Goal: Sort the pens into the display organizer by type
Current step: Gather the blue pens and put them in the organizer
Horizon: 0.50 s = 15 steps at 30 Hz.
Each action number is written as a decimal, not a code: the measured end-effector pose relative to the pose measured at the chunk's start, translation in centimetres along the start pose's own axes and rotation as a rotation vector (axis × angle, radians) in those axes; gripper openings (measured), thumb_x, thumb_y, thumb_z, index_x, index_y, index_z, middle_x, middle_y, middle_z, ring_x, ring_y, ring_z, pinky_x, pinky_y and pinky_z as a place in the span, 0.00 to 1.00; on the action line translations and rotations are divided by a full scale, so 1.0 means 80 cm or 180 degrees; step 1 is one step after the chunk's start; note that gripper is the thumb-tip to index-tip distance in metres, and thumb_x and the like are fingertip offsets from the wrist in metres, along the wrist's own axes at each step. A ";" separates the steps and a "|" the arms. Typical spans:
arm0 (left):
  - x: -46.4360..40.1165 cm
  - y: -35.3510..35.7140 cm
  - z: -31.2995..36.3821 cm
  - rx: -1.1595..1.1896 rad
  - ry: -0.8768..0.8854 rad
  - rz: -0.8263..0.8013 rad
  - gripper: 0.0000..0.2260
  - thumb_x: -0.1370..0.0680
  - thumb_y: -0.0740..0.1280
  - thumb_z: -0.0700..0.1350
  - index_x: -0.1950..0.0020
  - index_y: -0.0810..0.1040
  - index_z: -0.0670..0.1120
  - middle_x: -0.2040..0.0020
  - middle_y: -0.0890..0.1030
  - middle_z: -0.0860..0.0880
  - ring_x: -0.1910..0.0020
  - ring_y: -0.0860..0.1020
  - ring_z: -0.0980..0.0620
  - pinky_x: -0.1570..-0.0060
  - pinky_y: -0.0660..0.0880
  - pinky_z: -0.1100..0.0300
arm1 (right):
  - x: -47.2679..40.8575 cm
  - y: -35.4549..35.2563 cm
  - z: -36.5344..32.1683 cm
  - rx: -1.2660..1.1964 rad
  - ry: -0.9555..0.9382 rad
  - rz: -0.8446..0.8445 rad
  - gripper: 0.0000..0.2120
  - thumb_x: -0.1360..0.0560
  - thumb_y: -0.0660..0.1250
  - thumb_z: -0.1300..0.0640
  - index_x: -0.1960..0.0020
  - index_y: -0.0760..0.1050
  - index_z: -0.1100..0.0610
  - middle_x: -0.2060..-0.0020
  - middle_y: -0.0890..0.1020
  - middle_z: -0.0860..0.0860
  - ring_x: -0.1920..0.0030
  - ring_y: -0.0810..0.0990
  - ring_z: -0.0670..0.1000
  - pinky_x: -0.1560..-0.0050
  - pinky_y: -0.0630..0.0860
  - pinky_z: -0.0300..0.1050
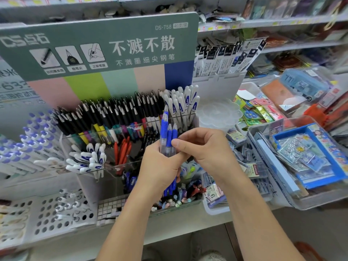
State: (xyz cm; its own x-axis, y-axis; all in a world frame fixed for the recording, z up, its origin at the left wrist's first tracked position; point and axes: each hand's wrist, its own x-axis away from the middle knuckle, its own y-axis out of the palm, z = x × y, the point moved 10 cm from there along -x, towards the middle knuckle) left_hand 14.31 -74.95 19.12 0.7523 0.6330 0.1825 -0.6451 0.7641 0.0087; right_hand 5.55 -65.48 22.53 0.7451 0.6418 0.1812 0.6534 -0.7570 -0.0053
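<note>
Several clear blue-grip plastic pens (168, 137) stand upright in the left hand (160, 166), fingers curled around them; the right hand (202, 147) pinches 1 from the right.

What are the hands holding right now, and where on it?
The left hand grips a bunch of blue pens around their clear barrels, tips up. The right hand pinches the bunch at the blue grips.

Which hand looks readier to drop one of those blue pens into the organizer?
Probably the right hand: its fingers pinch at the blue pens, while the left hand grips the whole bundle.
</note>
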 end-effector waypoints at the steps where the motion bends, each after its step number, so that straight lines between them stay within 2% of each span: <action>1: -0.001 -0.001 -0.001 -0.0041 -0.0012 0.0033 0.04 0.24 0.73 0.39 0.51 0.81 0.44 0.74 0.76 0.50 0.77 0.72 0.51 0.73 0.72 0.56 | 0.000 0.000 -0.001 0.0041 -0.0002 0.0009 0.09 0.30 0.78 0.64 0.53 0.83 0.67 0.61 0.87 0.59 0.63 0.84 0.49 0.61 0.81 0.38; 5: -0.004 0.004 -0.002 -0.0109 -0.0073 0.0044 0.05 0.25 0.74 0.40 0.53 0.81 0.46 0.74 0.76 0.50 0.75 0.72 0.50 0.71 0.72 0.53 | -0.003 -0.003 0.005 0.0205 0.0181 0.0119 0.03 0.28 0.75 0.65 0.57 0.83 0.65 0.67 0.85 0.55 0.69 0.80 0.43 0.68 0.76 0.35; 8: -0.002 0.003 -0.002 -0.0267 -0.0020 0.0109 0.04 0.26 0.73 0.40 0.54 0.79 0.44 0.74 0.75 0.49 0.77 0.72 0.49 0.73 0.71 0.54 | -0.004 -0.003 0.008 0.0596 0.0176 0.0228 0.03 0.28 0.74 0.63 0.61 0.83 0.59 0.66 0.86 0.54 0.66 0.81 0.46 0.61 0.81 0.44; 11: -0.001 -0.001 0.004 -0.0439 0.0118 0.0146 0.05 0.26 0.73 0.42 0.55 0.78 0.43 0.73 0.75 0.47 0.75 0.72 0.47 0.73 0.72 0.53 | -0.004 0.001 0.009 0.0699 0.0188 0.0182 0.03 0.28 0.74 0.61 0.61 0.84 0.58 0.65 0.86 0.53 0.65 0.82 0.46 0.58 0.82 0.45; 13: 0.001 0.002 0.005 -0.0333 0.0050 0.0103 0.05 0.24 0.72 0.42 0.55 0.78 0.43 0.73 0.75 0.47 0.75 0.72 0.48 0.74 0.72 0.55 | -0.005 0.000 0.012 0.0536 0.0251 0.0221 0.04 0.27 0.72 0.63 0.61 0.83 0.62 0.68 0.84 0.55 0.69 0.79 0.45 0.66 0.78 0.41; 15: 0.004 0.008 0.001 -0.0012 -0.0100 0.0049 0.06 0.22 0.71 0.42 0.57 0.76 0.44 0.75 0.74 0.48 0.78 0.72 0.50 0.75 0.71 0.57 | -0.003 0.002 0.014 0.0230 0.0302 0.0247 0.05 0.26 0.69 0.66 0.60 0.81 0.65 0.70 0.81 0.54 0.75 0.74 0.41 0.72 0.71 0.34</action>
State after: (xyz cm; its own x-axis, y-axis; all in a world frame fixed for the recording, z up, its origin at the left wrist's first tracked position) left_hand 14.12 -74.27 19.24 0.7378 0.6405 0.2133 -0.6559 0.7549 0.0019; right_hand 5.61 -65.63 21.37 0.7801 0.5646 0.2698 0.6047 -0.7910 -0.0929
